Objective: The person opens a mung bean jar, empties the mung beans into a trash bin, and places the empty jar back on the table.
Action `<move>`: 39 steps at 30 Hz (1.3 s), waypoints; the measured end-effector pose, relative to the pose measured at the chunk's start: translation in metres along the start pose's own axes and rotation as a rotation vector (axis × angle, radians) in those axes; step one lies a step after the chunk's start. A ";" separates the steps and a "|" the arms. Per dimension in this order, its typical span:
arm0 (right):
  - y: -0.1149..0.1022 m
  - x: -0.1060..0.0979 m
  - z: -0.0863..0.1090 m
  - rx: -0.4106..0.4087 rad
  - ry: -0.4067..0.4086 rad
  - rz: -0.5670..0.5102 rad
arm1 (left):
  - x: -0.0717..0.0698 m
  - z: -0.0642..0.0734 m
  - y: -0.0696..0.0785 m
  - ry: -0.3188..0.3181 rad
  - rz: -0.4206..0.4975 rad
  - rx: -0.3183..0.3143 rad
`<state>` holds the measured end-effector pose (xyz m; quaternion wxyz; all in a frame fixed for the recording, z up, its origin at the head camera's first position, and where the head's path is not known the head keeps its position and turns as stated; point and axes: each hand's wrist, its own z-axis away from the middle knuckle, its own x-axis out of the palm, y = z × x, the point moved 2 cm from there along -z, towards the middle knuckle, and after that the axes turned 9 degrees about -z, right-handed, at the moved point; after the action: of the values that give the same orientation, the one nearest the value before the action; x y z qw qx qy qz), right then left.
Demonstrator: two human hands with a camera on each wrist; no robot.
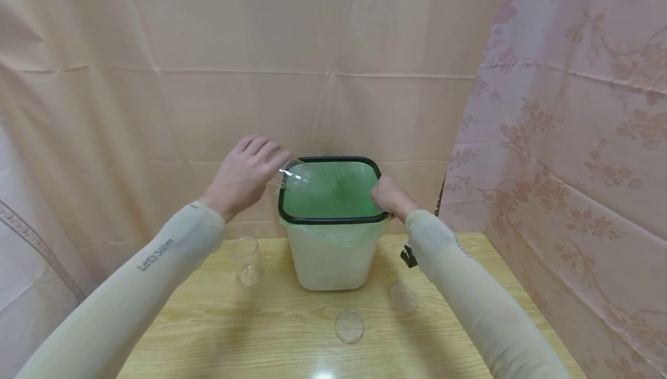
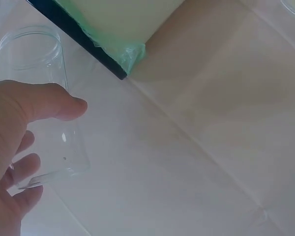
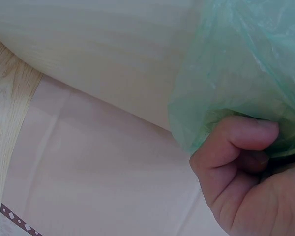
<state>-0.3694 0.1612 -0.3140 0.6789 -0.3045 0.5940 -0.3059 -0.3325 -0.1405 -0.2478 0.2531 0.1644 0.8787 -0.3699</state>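
Note:
My left hand [image 1: 247, 170] grips a clear jar [image 1: 296, 176] with fingers and thumb around its wall. The jar is tilted, its mouth end over the left rim of a white trash bin [image 1: 333, 263]. In the left wrist view the clear jar [image 2: 71, 142] looks see-through, with a tiny dark speck. A green bag [image 1: 339, 188] lines the bin and folds out under its black rim [image 1: 333, 220]. On the bin's right side my right hand [image 1: 392, 195] holds the rim, fingers curled over the green bag [image 3: 226, 78].
Another clear jar [image 1: 247, 260] stands on the wooden table [image 1: 292, 332] left of the bin. Two clear round discs, a nearer one [image 1: 349, 326] and a farther one [image 1: 403, 298], lie in front. A small black object [image 1: 409, 256] is partly behind my right forearm. Curtains [image 1: 234, 95] hang behind.

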 end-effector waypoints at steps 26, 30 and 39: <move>0.000 0.002 -0.004 0.016 -0.001 0.049 | -0.008 0.032 -0.002 -0.020 0.228 -0.268; 0.000 0.002 -0.004 0.022 0.000 0.046 | -0.007 0.037 -0.001 -0.041 0.274 -0.326; 0.001 0.001 -0.003 0.013 -0.012 0.052 | -0.003 0.055 0.003 -0.046 0.369 -0.491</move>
<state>-0.3720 0.1606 -0.3158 0.6920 -0.2866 0.5957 -0.2902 -0.3111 -0.1791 -0.2802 0.3681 0.2468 0.8911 -0.0977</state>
